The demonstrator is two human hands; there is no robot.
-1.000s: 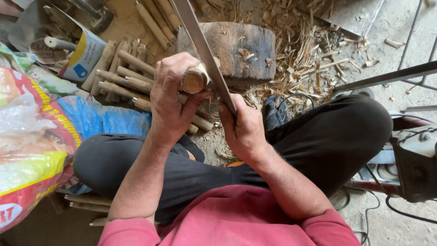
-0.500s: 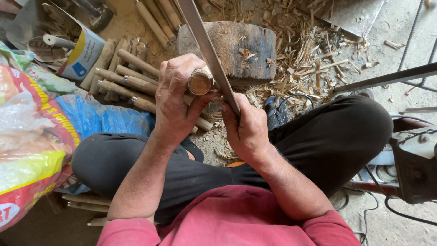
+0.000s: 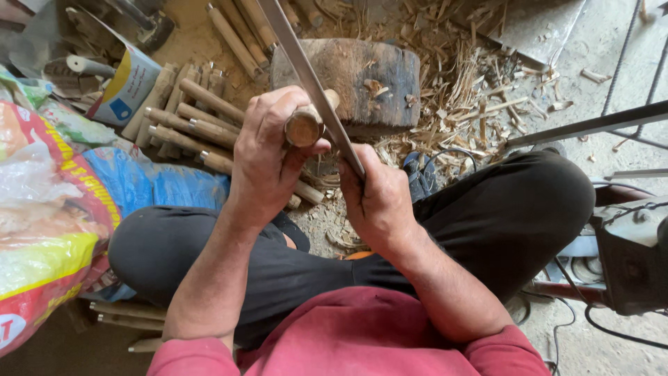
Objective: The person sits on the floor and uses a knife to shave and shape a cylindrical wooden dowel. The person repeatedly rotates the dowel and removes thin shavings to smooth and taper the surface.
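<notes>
1. Nearest us, our right hand (image 3: 379, 202) is closed tight around the grip end of a long flat steel blade (image 3: 309, 80), which runs from that fist up toward 11 o'clock and out past the top edge of the view. We judge the blade stiff, fairly heavy and sharp along one edge, so the hold belongs at the low end, where our fist sits.

2. Just at 10 o'clock from that fist, our left hand (image 3: 268, 163) wraps around a short round wooden peg (image 3: 304, 127), with the thumb pressed below its cut end. The peg touches the blade's left side. It looks light, hard and dry, not slippery, and a full wrap near the end suits it.

3. Behind both hands, at 12 o'clock, a worn wooden chopping block (image 3: 362, 73) stands on the ground; we cannot tell whether the peg's far end rests on it.

4. At 10 o'clock lies a heap of similar wooden pegs (image 3: 184, 115), several touching one another.

5. At 1 o'clock, pale wood shavings (image 3: 463, 94) are strewn beside the block.

6. At 9 o'clock, printed plastic sacks (image 3: 49, 216) lean against our left knee.
</notes>
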